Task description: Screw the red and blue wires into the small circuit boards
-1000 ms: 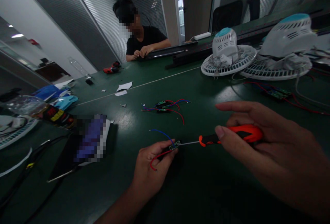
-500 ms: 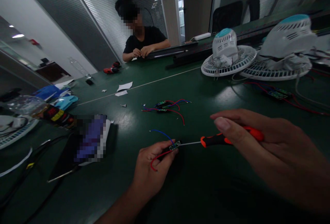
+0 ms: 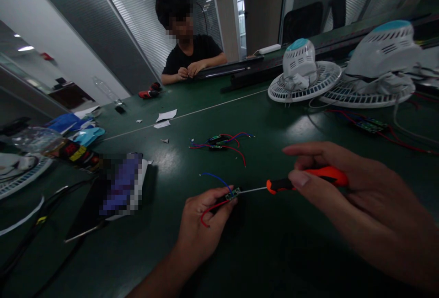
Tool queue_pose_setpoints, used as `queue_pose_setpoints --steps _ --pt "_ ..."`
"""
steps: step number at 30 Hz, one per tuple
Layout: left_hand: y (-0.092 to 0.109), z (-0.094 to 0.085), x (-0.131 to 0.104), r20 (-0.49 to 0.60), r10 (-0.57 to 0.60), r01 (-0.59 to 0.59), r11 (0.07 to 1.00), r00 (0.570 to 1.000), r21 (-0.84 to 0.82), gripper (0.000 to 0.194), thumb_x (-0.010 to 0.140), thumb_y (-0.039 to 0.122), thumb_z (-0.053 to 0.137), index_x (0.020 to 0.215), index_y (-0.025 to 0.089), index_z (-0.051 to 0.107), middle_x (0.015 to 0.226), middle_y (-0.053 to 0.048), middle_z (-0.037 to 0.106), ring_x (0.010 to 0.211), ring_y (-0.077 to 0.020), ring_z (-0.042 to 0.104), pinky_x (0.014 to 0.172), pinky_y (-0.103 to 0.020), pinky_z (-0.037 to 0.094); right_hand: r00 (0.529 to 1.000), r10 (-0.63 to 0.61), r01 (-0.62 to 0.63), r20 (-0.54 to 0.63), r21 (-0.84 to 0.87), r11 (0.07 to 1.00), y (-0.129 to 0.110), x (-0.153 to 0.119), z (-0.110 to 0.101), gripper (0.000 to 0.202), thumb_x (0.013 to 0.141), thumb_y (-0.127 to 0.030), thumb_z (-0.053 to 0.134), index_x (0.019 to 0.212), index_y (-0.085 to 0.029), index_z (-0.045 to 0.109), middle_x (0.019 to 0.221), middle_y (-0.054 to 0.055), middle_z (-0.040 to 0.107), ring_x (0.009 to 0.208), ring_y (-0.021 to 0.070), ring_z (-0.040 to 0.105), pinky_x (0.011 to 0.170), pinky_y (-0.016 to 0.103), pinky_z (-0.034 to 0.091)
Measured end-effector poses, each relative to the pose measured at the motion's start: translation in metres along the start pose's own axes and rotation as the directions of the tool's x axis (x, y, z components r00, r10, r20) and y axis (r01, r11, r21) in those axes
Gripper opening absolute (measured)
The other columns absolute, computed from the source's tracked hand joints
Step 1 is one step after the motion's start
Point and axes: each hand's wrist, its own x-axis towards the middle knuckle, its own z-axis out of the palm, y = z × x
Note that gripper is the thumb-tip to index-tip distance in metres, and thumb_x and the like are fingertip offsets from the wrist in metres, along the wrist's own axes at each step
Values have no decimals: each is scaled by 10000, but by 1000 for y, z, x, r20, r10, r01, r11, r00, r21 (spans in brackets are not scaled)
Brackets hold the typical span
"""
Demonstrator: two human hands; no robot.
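Note:
Between the thumb and fingers of my left hand (image 3: 202,220) is a small green circuit board (image 3: 232,194) with a blue wire (image 3: 216,177) and a red wire (image 3: 206,213) coming off it. My right hand (image 3: 356,211) is closed around the orange and black handle of a screwdriver (image 3: 281,185), its index finger raised off the handle. The screwdriver's thin shaft reaches left to the right end of the board; the tip's exact seat is too small to make out. Beyond my hands lie loose circuit boards (image 3: 216,141) with red and blue wires.
White fan parts (image 3: 305,83) stand at the right, near more wired boards (image 3: 372,125). At the left are a phone-like dark device (image 3: 85,211), a bottle (image 3: 72,151) and cables (image 3: 34,229). Across the green table (image 3: 164,170) sits a person (image 3: 192,55) near a red tool (image 3: 150,92).
My right thumb and fingers have shifted on the screwdriver handle, showing more of its orange end. The left hand and board stay put. The person opposite has moved their head slightly.

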Motion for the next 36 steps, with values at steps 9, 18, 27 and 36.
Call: queue_pose_setpoints --steps 9,18,27,36 --pt "3 0 0 -6 7 -7 1000 1000 -20 189 734 256 612 902 210 687 659 11 692 554 -122 612 498 -197 477 999 44 -45 -16 -77 996 2 2 2 321 848 -430 427 1093 -258 541 661 -8 709 509 168 642 348 227 394" --pt "5 -1 1 -9 -9 9 1000 1000 -15 193 722 250 621 894 201 692 664 6 699 555 -121 617 489 -186 476 996 48 -43 -72 71 997 3 -2 6 409 750 -426 537 1122 -275 457 680 -31 648 409 142 566 396 269 438" --pt "7 -2 1 -2 -5 5 1000 1000 14 182 733 262 618 889 204 691 613 17 677 524 -118 599 473 -189 458 996 85 -88 34 119 989 0 -4 0 329 866 -449 362 1042 -260 566 566 -41 591 453 138 554 357 222 359" --pt "4 -1 -1 13 -5 5 1000 1000 -9 184 740 255 609 899 208 687 684 4 696 581 -130 623 516 -201 479 998 44 -41 -45 67 997 -4 -6 0 320 802 -387 504 1073 -216 512 571 -56 579 374 99 491 388 224 379"
